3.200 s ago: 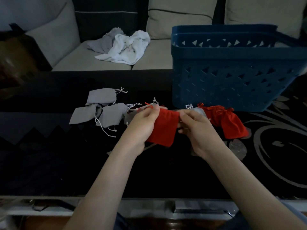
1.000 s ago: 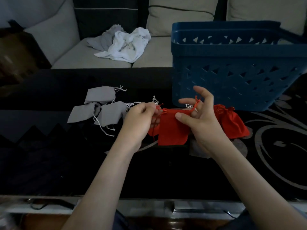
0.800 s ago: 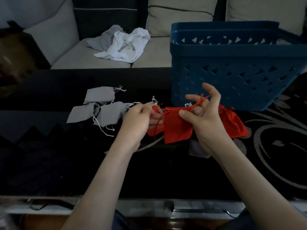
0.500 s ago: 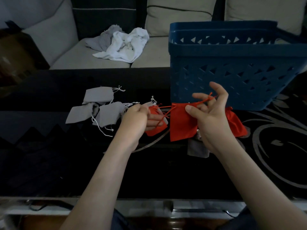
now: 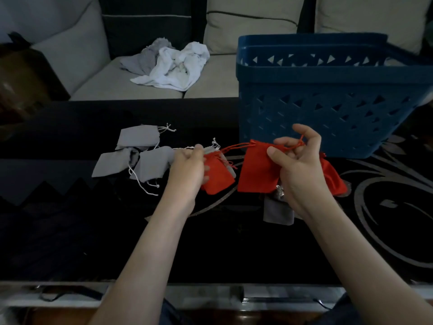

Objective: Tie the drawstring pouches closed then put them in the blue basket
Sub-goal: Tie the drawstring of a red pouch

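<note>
My right hand holds a red drawstring pouch in front of the blue basket, its red cord looped round my raised fingers. The cord runs left to my left hand, which pinches it above a second red pouch lying on the table. A third red pouch lies behind my right wrist. Three grey pouches with white strings lie to the left, and another grey pouch lies under my right hand.
The table is black glass with silver swirls on the right. Behind it stands a beige sofa with a heap of white and grey cloth. The basket takes up the table's back right.
My hands have drawn apart: the right carried the held pouch rightward toward the basket while the left kept the cord, uncovering a second red pouch under the left hand.
</note>
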`<state>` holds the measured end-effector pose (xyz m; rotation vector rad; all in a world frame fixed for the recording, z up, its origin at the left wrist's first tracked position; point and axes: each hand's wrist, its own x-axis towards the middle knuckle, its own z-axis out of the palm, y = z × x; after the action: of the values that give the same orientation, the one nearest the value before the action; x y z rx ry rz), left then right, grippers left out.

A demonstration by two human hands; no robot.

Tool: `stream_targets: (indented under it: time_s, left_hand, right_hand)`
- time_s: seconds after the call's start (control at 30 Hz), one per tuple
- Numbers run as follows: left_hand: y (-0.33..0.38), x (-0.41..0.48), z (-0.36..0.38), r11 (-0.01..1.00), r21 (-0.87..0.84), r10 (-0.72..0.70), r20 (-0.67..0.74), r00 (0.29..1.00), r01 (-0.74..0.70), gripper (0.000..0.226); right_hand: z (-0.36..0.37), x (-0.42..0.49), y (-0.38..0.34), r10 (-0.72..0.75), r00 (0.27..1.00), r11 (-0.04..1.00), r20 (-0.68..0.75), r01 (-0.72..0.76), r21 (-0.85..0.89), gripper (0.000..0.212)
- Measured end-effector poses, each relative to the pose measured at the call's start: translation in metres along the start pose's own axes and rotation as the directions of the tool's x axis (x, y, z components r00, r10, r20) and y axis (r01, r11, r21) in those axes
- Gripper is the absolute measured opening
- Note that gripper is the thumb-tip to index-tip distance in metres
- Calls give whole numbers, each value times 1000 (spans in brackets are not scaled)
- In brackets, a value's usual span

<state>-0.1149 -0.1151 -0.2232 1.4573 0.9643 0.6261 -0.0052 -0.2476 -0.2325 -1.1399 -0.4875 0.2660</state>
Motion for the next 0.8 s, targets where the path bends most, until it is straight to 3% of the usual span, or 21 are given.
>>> stream_targets:
  time_s: [0.13, 0.23, 0.33, 0.47, 0.6, 0.8]
  left_hand:
    - [0, -2, -6, 967, 247, 58, 20, 998, -61, 51]
    - [5, -15, -2, 953, 302, -45, 241, 969, -31, 75]
    - [-2, -16, 4, 944, 328, -95, 352, 931, -28, 68]
    - [-3, -12, 8, 981, 196, -72, 317, 946, 9, 49]
    - [1, -13, 12, 995, 26, -96, 380, 920, 93, 34]
    - [5, -13, 9, 952, -287, 3, 351, 936, 104, 28]
  right_hand:
    - [0, -1, 0, 19, 1000, 1000, 19, -19, 0, 51]
    - [1, -2, 0, 14, 1000, 1000, 22, -14, 11, 51]
    - [4, -4, 0, 4, 999, 1000, 38, -4, -16, 52]
    - [6, -7, 3, 31, 997, 998, 75, -27, -57, 55]
    - [10, -11, 6, 74, 987, 992, 140, -58, -115, 56]
    - [14, -15, 14, 148, 969, 978, 198, -113, -178, 44]
